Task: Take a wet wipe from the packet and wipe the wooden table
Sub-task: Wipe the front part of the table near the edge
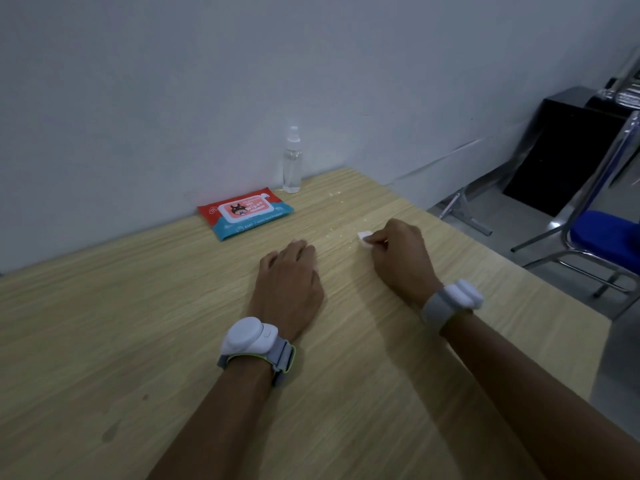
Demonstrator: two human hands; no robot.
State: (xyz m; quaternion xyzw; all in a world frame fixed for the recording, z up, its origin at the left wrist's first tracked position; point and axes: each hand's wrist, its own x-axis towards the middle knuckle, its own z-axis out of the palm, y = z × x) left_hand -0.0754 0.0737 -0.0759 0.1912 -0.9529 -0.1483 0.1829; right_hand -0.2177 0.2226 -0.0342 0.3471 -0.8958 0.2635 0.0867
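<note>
Wipe (364,235) in rt hand (401,251); bottle (292,164) behind.

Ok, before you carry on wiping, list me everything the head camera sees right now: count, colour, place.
wet wipe packet: one, red and blue, flat at the table's far edge by the wall
spray bottle: one, clear with white cap, upright beside the packet, against the wall
wet wipe: one, white, folded small, on the table under the right hand's fingers
specks: several, pale, scattered on the table near the wipe
wooden table: one, light wood
chair: one, blue seat, metal frame, right of the table
cabinet: one, black, behind the chair
wrist devices: two, white, one on each wrist
left hand: resting palm down on the table
right hand: pinches the wipe
</note>
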